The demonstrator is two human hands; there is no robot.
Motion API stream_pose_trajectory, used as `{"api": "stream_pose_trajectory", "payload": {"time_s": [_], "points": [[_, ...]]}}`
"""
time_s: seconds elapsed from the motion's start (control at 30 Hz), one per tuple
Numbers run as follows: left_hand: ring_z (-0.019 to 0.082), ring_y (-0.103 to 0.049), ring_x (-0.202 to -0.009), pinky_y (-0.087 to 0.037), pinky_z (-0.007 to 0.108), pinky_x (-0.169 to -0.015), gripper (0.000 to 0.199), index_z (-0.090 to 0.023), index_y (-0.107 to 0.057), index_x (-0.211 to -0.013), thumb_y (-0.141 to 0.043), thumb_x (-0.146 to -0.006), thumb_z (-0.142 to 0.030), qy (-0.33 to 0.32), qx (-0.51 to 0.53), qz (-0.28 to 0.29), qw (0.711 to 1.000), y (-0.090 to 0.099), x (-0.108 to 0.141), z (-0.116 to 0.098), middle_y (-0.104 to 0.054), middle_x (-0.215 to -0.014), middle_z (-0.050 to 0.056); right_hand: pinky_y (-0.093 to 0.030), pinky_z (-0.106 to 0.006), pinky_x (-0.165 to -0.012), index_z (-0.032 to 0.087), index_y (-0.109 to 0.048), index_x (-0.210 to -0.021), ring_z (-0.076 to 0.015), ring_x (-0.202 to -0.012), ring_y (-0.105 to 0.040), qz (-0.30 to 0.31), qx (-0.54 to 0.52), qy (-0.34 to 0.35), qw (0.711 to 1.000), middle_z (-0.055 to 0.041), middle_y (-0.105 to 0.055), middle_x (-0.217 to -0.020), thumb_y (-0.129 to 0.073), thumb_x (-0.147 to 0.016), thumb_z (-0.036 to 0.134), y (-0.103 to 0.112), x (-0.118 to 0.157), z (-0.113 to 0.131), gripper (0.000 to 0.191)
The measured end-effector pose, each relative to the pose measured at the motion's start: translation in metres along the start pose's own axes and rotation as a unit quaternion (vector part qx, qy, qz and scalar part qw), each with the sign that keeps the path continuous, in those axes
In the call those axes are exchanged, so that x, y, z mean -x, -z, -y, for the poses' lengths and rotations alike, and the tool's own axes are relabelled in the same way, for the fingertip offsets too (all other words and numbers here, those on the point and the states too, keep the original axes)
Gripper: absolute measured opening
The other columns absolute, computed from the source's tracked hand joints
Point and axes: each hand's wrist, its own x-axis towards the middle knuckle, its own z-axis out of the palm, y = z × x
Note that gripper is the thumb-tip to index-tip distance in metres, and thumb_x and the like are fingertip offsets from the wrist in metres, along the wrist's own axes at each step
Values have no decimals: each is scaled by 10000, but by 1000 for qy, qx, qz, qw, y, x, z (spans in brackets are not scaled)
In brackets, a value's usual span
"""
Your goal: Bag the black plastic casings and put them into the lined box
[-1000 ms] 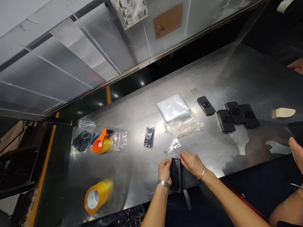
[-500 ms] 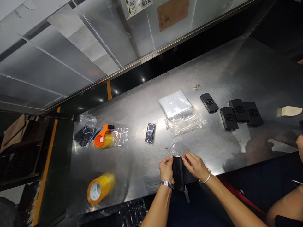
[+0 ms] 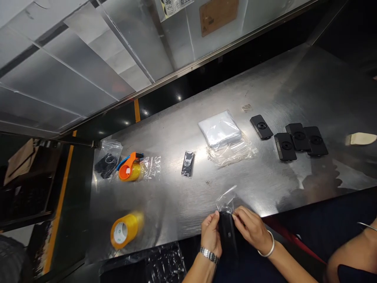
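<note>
A black flat case (image 3: 227, 234) in a clear plastic bag (image 3: 226, 200) is held upright at the table's front edge, the bag's loose end sticking out beyond its top. My left hand (image 3: 211, 232), with a metal watch at the wrist, pinches its left upper edge. At the right upper edge, the fingers of my right hand (image 3: 250, 228), with a pale bangle, are closed. Beyond them lies a stack of clear bags (image 3: 220, 129). A small wrapped black item (image 3: 187, 164) rests left of that stack. Several black cases (image 3: 285, 146) with round centres lie to the right.
On the metal table (image 3: 171, 204) are an orange tape dispenser (image 3: 125, 171), a yellow tape roll (image 3: 125, 231) and a bag of black parts (image 3: 106, 163) at left. A pale object (image 3: 362, 138) lies at far right. Another person's arm (image 3: 353, 251) shows at lower right.
Both my hands and the black case have moved down and slightly right, toward me. The bag's loose end has come away from the stack of bags. At the right edge, the other person's hand has moved out of view.
</note>
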Motion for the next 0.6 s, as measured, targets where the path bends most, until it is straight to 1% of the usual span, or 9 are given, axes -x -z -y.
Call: {"api": "stream_pose_trajectory", "payload": {"time_s": [0.07, 0.13, 0.3, 0.4, 0.5, 0.6], "points": [[139, -584, -586, -440, 256, -608, 284, -124, -620, -607, -749, -578, -376, 25, 5, 13, 1000, 4, 11, 2, -639, -615, 51, -433, -286, -575, 196, -522, -790, -155, -617, -528, -6, -10, -12, 1000, -32, -544, -674, -386, -852, 154, 3, 5, 4, 156], [145, -587, -592, -446, 263, -615, 267, -126, -625, -612, -742, -594, -365, 35, 4, 17, 999, 8, 19, 3, -638, -615, 53, -429, -286, -572, 202, -514, -788, -157, -615, -529, -2, -24, -14, 1000, -29, -544, -672, -404, -845, 151, 6, 11, 8, 133], [149, -591, -612, -442, 258, -608, 237, -137, -641, -687, -717, -631, -354, 41, -24, 13, 999, 20, 26, 4, -649, -647, 51, -420, -282, -556, 199, -501, -791, -155, -609, -523, 11, -51, -9, 999, -33, -544, -675, -415, -840, 125, 3, 30, 16, 123], [131, -576, -604, -433, 248, -610, 217, -143, -646, -706, -698, -656, -348, 27, -30, 15, 999, 22, 30, 4, -648, -670, 46, -420, -287, -566, 200, -491, -802, -155, -613, -518, 11, -64, -15, 998, -33, -539, -682, -414, -842, 123, 0, 35, 17, 116], [104, -539, -570, -418, 234, -603, 201, -139, -637, -674, -694, -666, -332, 12, -32, 27, 999, 21, 36, 4, -616, -630, 31, -421, -293, -576, 207, -488, -809, -157, -627, -515, 7, -86, -33, 996, -31, -531, -690, -422, -840, 131, 1, 37, 17, 105], [90, -509, -554, -400, 222, -589, 199, -136, -620, -641, -697, -666, -318, -2, -50, 32, 998, 20, 42, 5, -578, -589, 16, -420, -287, -569, 211, -495, -782, -151, -615, -508, 4, -136, -66, 989, -20, -517, -681, -434, -840, 161, 4, 41, 17, 99]]}}
